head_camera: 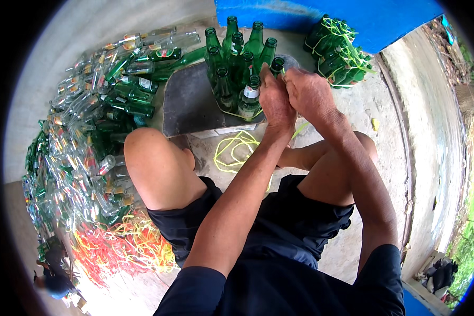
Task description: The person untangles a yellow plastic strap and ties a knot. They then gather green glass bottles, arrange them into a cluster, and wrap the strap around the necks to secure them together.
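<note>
Several glass bottles (237,65), mostly green, stand upright in a cluster on a low dark board (189,98). A yellow-green plastic strap (243,117) runs round the cluster's lower front. My left hand (275,98) is at the right side of the cluster, beside a bottle with a white neck label (252,91). Close against it, my right hand (310,89) has curled fingers near the neck of a green bottle (277,65). A strap end hangs below my hands; the fingertips are partly hidden, so which hand grips it is unclear.
Loose strap (237,152) lies coiled on the floor between my legs. A large heap of clear and green bottles (87,158) fills the left, with red and yellow strapping (118,245) below. Strapped green bottle bundles (339,59) stand at back right by a blue panel (324,19).
</note>
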